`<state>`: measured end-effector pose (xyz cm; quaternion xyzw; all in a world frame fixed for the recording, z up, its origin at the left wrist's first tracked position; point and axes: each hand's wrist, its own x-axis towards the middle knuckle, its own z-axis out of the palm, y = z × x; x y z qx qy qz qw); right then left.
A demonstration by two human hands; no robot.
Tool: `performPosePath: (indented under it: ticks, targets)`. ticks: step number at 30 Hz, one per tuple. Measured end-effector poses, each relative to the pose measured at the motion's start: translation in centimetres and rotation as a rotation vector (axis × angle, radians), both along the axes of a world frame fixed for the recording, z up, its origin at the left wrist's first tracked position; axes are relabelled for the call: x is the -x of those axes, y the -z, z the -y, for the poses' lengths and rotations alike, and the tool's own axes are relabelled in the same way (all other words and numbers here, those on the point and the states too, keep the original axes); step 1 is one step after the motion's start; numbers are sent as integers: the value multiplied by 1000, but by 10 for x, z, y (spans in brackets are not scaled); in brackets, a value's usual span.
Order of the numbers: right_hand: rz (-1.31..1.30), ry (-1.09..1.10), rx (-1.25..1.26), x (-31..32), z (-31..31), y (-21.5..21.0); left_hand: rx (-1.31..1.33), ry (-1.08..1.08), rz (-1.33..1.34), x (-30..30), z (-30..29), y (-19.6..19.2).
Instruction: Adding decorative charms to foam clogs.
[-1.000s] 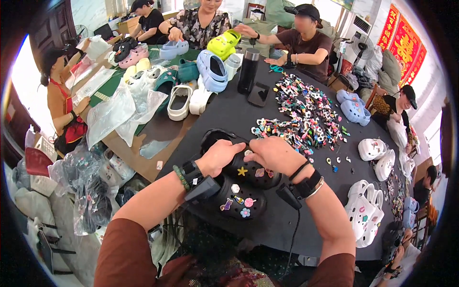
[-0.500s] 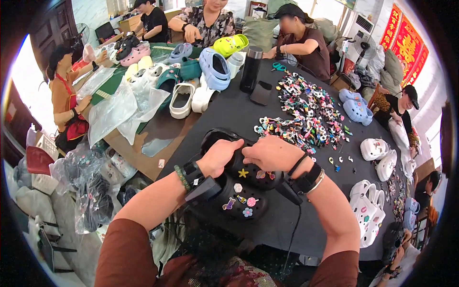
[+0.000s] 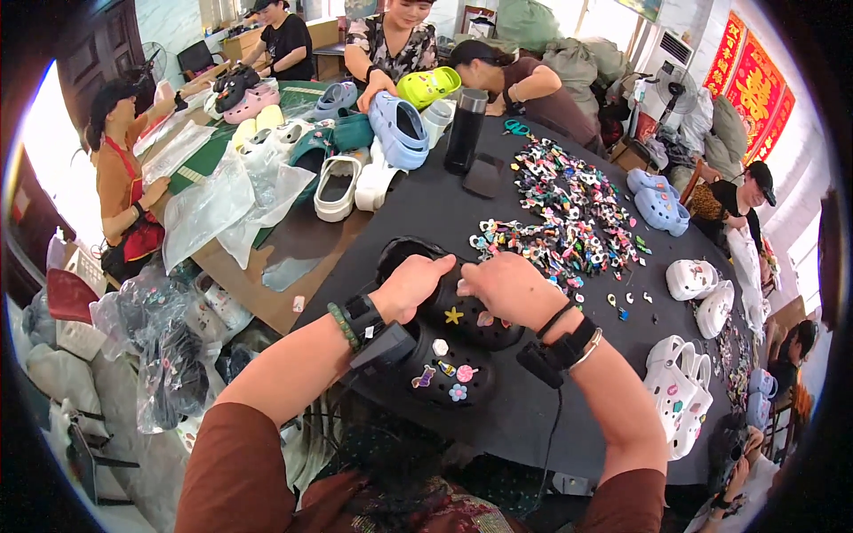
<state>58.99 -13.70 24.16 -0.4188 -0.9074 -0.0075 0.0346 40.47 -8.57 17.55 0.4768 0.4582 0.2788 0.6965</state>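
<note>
Two black clogs lie in front of me. My left hand is closed around the far black clog, thumb stretched along its upper edge. Against the same clog, next to my left thumb, my right hand is pinched; whatever its fingertips hold is hidden or too small to name. A yellow starfish charm sits on the far clog, with other charms partly covered by my right hand. The nearer black clog carries several charms, among them a blue flower and a pink round one.
A heap of small colourful charms spreads beyond my right hand. White clogs stand at the right. A black tumbler, a phone and a blue clog are farther back. Several people work around the table.
My right hand has turned slightly by the far clog; my left hand stays on it. Across the table, one person now touches the blue clog and another has bent lower.
</note>
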Motion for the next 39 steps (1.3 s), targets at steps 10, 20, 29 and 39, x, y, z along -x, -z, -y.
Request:
performPosePath:
  ticks: [10, 20, 29, 39]
  targets:
    - [-537, 491, -137, -47, 97, 23, -74, 50, -47, 0, -2, 2]
    - [-738, 677, -195, -59, 210, 112, -817, 443, -828, 15, 10, -45]
    - [-686, 741, -244, -51, 219, 113, -1220, 785, -678, 72, 9, -64]
    - [-664, 739, -283, -50, 220, 109, -1483, 890, -927, 77, -5, -67]
